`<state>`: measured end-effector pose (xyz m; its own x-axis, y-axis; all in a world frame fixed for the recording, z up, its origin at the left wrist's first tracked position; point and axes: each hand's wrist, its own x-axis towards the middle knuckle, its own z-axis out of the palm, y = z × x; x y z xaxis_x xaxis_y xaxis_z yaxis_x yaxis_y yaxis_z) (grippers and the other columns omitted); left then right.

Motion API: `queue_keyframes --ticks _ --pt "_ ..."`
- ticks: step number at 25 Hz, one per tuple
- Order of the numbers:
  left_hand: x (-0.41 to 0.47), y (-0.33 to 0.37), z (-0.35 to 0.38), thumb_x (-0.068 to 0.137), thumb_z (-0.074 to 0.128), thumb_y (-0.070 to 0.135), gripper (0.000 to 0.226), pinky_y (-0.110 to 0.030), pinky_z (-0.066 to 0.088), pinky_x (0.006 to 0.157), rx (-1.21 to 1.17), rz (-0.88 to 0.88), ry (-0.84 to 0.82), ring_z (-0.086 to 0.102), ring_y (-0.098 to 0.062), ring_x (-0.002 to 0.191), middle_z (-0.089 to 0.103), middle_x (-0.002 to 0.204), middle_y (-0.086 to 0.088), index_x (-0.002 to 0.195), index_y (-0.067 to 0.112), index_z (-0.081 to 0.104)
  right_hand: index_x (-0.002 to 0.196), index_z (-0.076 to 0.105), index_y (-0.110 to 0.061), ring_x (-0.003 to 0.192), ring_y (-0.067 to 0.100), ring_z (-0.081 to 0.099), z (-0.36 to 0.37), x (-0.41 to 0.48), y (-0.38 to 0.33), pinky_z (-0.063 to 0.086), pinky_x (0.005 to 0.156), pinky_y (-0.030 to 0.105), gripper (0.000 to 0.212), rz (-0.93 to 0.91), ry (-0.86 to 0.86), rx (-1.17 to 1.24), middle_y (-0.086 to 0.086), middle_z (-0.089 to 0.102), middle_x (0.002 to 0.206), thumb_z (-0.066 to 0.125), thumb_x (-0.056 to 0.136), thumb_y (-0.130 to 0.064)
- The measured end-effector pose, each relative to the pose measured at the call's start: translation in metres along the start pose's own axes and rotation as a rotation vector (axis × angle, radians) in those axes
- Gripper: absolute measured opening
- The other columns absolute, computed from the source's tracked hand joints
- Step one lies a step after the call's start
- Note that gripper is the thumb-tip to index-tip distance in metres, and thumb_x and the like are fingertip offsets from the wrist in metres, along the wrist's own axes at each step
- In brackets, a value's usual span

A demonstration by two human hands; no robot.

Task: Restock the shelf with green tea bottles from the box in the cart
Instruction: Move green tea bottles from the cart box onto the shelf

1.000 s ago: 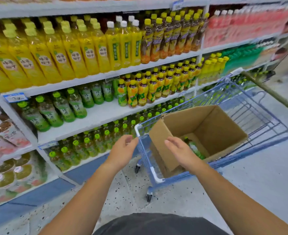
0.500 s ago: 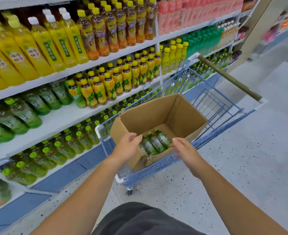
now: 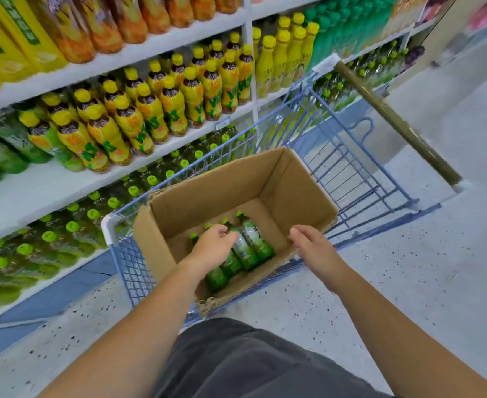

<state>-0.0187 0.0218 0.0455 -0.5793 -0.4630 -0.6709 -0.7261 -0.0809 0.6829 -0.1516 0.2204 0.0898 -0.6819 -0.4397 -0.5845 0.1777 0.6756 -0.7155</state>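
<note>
An open cardboard box (image 3: pixel 291 188) stands in the blue wire cart (image 3: pixel 348 170). Several green tea bottles (image 3: pixel 256 240) with green caps lie side by side on the box's floor. My left hand (image 3: pixel 212 249) is down inside the box, its bent fingers resting over the necks of the bottles; part of the bottles is hidden under it. My right hand (image 3: pixel 312 245) hovers at the box's near right rim, fingers loosely curled, holding nothing. The same kind of green tea bottles (image 3: pixel 50 237) stands in rows on the low shelf at left.
Yellow-capped bottles (image 3: pixel 150 110) fill the middle shelf (image 3: pixel 35 193), with bare board in front of them at left. The cart's handle (image 3: pixel 394 122) runs along the right. Speckled floor (image 3: pixel 409 268) lies right of the cart. My dark shorts show at the bottom.
My view has dropped and moved closer to the cart. My left hand went from the box's near rim down onto the bottles. My right hand stayed near the rim.
</note>
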Motion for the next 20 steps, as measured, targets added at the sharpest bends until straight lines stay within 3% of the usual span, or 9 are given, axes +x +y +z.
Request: queue_keyframes --ticks 4,7,12,16,17,20 --pt "0.045 0.004 0.013 0.095 0.058 0.053 0.064 -0.023 0.043 0.067 0.01 -0.104 0.0 0.055 -0.002 0.086 0.056 0.11 0.01 0.145 0.015 0.047 0.134 0.055 -0.028 0.112 0.007 0.054 0.004 0.058 -0.001 0.041 0.095 0.03 0.047 0.01 -0.088 -0.119 -0.011 0.06 0.125 0.048 0.097 -0.055" --pt "0.084 -0.004 0.032 0.094 0.06 0.048 0.056 -0.019 0.041 0.063 -0.012 -0.169 0.031 0.053 0.001 0.076 0.055 0.092 0.019 0.139 0.017 0.051 0.132 0.058 -0.022 0.111 0.009 0.053 0.016 0.111 0.011 0.035 0.09 0.026 0.044 -0.002 -0.191 -0.256 -0.007 0.061 0.121 0.047 0.1 -0.049" --pt "0.147 -0.038 0.075 0.091 0.061 0.049 0.067 -0.038 0.045 0.091 -0.043 -0.325 0.019 0.059 -0.026 0.111 0.06 0.129 -0.004 0.144 0.01 0.046 0.137 0.055 -0.022 0.11 0.007 0.05 0.035 0.198 0.039 0.032 0.091 0.022 0.047 0.018 -0.376 -0.456 -0.004 0.06 0.131 0.047 0.1 -0.049" --pt "0.193 -0.067 0.103 0.092 0.066 0.043 0.029 -0.024 0.037 0.065 -0.104 -0.465 0.005 0.055 -0.008 0.087 0.059 0.111 0.008 0.113 0.026 0.054 0.143 0.051 -0.02 0.131 0.023 0.048 0.041 0.267 0.064 0.035 0.1 0.031 0.059 0.119 -0.546 -0.677 0.005 0.051 0.146 0.04 0.099 -0.059" --pt "0.202 -0.072 0.108 0.093 0.066 0.041 0.026 -0.023 0.035 0.063 -0.117 -0.502 0.023 0.054 -0.007 0.084 0.057 0.106 0.01 0.109 0.025 0.053 0.146 0.047 -0.019 0.136 0.025 0.044 0.042 0.283 0.07 0.033 0.102 0.031 0.063 0.153 -0.565 -0.699 0.006 0.046 0.152 0.039 0.099 -0.06" --pt "0.229 -0.088 0.124 0.094 0.065 0.033 0.032 -0.024 0.035 0.046 -0.147 -0.579 0.098 0.046 -0.003 0.053 0.042 0.07 0.009 0.076 0.023 0.041 0.15 0.042 -0.019 0.14 0.026 0.039 0.055 0.33 0.093 0.03 0.098 0.028 0.063 0.204 -0.596 -0.735 0.007 0.039 0.157 0.038 0.101 -0.057"
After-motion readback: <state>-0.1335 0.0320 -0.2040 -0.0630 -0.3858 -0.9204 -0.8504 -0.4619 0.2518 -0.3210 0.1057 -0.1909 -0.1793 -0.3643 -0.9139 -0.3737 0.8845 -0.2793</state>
